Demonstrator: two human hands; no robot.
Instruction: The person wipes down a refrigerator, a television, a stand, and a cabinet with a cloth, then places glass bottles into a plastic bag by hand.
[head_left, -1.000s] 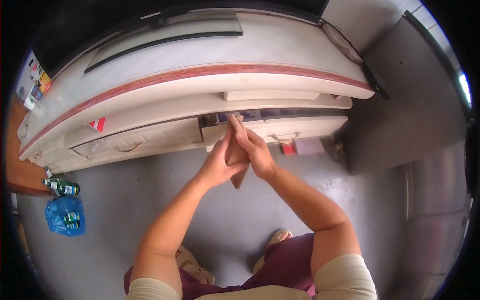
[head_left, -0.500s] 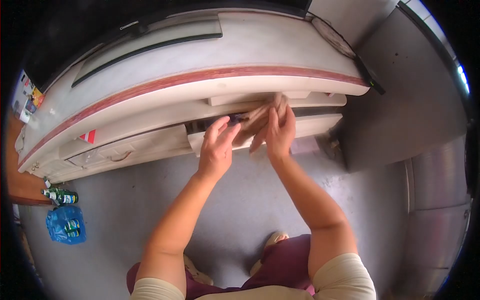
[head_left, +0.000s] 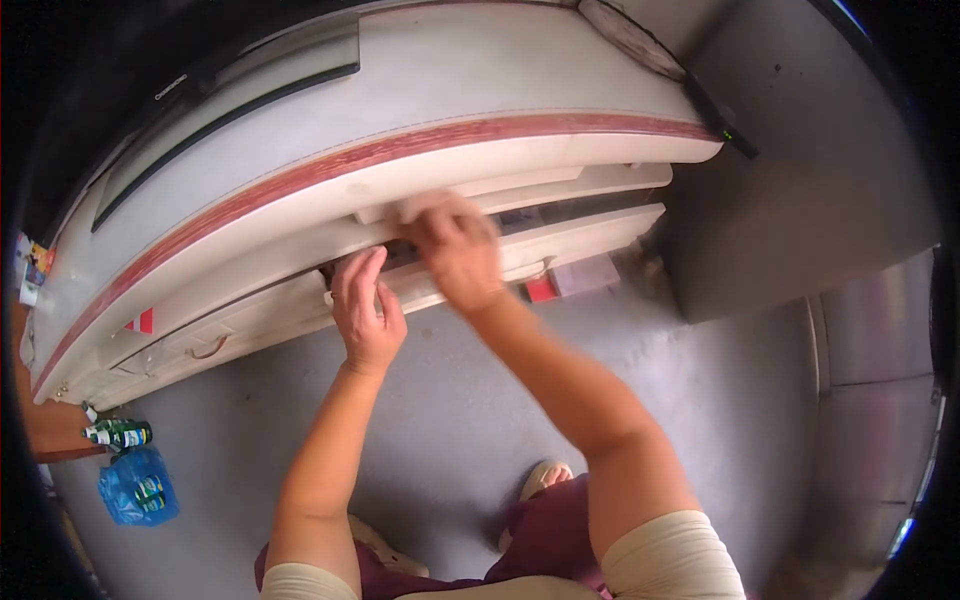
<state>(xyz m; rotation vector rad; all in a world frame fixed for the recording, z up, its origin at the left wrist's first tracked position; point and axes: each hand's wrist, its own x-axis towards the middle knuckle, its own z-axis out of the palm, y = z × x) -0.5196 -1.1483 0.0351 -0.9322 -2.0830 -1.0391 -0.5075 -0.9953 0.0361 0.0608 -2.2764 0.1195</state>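
Observation:
My right hand [head_left: 458, 252] is blurred by motion, its fingers curled round a brown cloth-like item [head_left: 401, 248] that is mostly hidden. Just left of it and lower, my left hand [head_left: 366, 308] has its fingers apart and slightly bent, with nothing visibly held. Both hands are at the front of a long white cabinet [head_left: 440, 75], over the left part of a pulled-out drawer [head_left: 595, 238]. Dark contents show partly inside the drawer.
A closed drawer [head_left: 255, 320] is on the left. On the floor lie a red box [head_left: 541, 289], a pale pink flat item [head_left: 587, 276], green bottles [head_left: 120, 433] and a blue plastic-wrapped pack [head_left: 138, 488]. A dark grey panel [head_left: 800, 170] stands at right.
My right hand has moved left with the brown item, close to my left hand. My left hand has shifted left and lower. The view has turned, so the cabinet appears more tilted.

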